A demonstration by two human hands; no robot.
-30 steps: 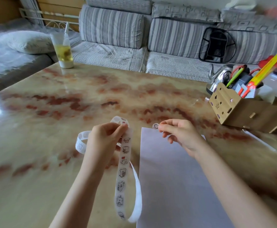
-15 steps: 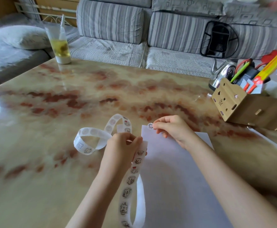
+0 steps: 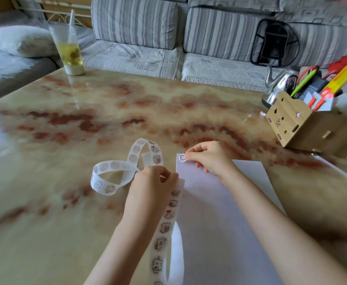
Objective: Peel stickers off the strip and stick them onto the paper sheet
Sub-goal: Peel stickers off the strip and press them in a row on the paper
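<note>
Right hand [image 3: 208,159] is pinching a small round white sticker [image 3: 182,157] at the pale paper sheet's [image 3: 220,212] far-left corner, left hand [image 3: 154,184] is gripping the curling translucent sticker strip [image 3: 168,214]; pressing flat probably comes next.

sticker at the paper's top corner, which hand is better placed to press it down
Right. The right hand already pinches the sticker at the paper sheet corner; the left hand is busy holding the strip.

I count one sticker strip [image 3: 164,227], one paper sheet [image 3: 220,223] bearing one round sticker [image 3: 182,157], one drink cup [image 3: 68,48] with a straw, one wooden organizer [image 3: 304,126], one kettle [image 3: 279,83], and my two hands on the desk [image 3: 65,140].
</note>
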